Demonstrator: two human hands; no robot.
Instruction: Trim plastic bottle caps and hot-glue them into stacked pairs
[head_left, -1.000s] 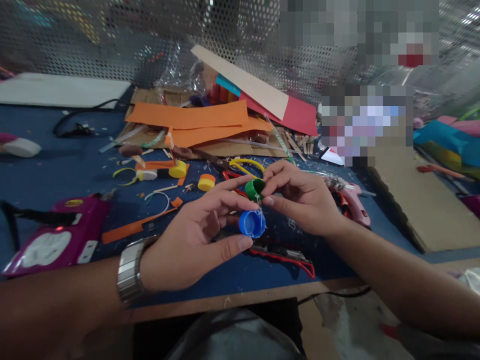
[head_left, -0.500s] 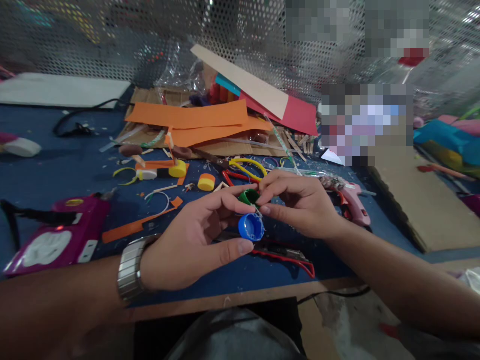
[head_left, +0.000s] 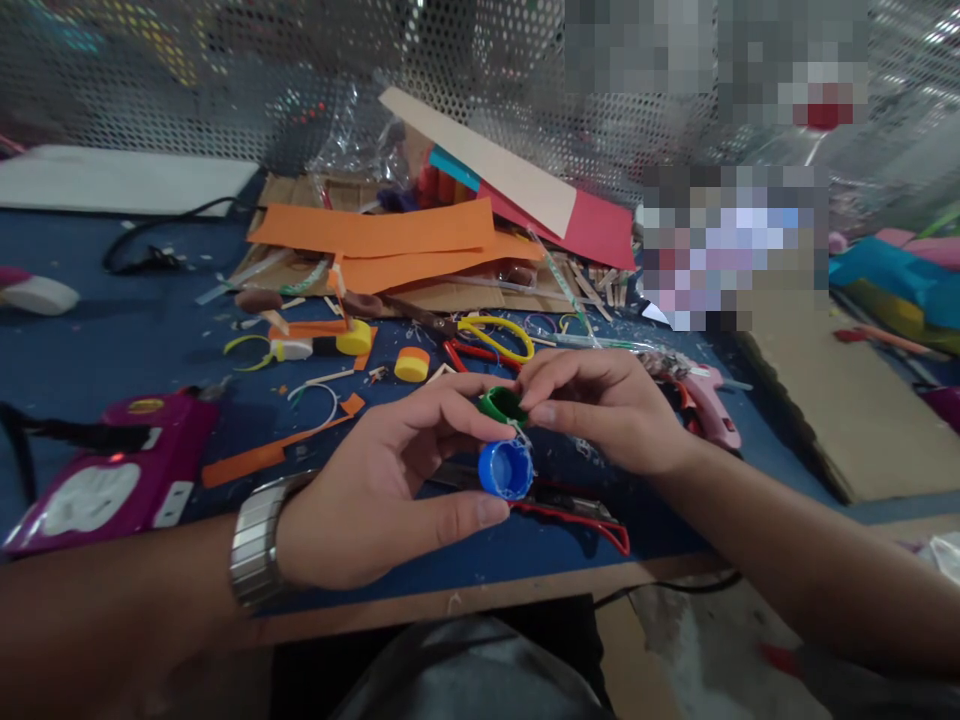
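Observation:
My left hand (head_left: 397, 480), with a metal watch on its wrist, holds a blue bottle cap (head_left: 506, 470) between thumb and fingers, its hollow side turned up toward me. A green cap (head_left: 502, 405) sits just beyond the blue one, and whitish glue-like strands show between them. The fingertips of my right hand (head_left: 600, 405) pinch the green cap's right edge, while my left index finger lies along its far side. Under the hands lies a red-handled cutter (head_left: 589, 515) on the blue table.
A purple device (head_left: 112, 470) with a lit red light stands at left. Farther back lie yellow-and-red scissors (head_left: 495, 340), an orange-yellow cap piece (head_left: 412, 365) and orange strips (head_left: 375, 230). A pink glue gun (head_left: 712, 405) and cardboard (head_left: 847, 400) are at right.
The blue and green caps have shifted slightly toward me and tilted a little. My left thumb has moved slightly down with them, and my right fingers stay at the green cap.

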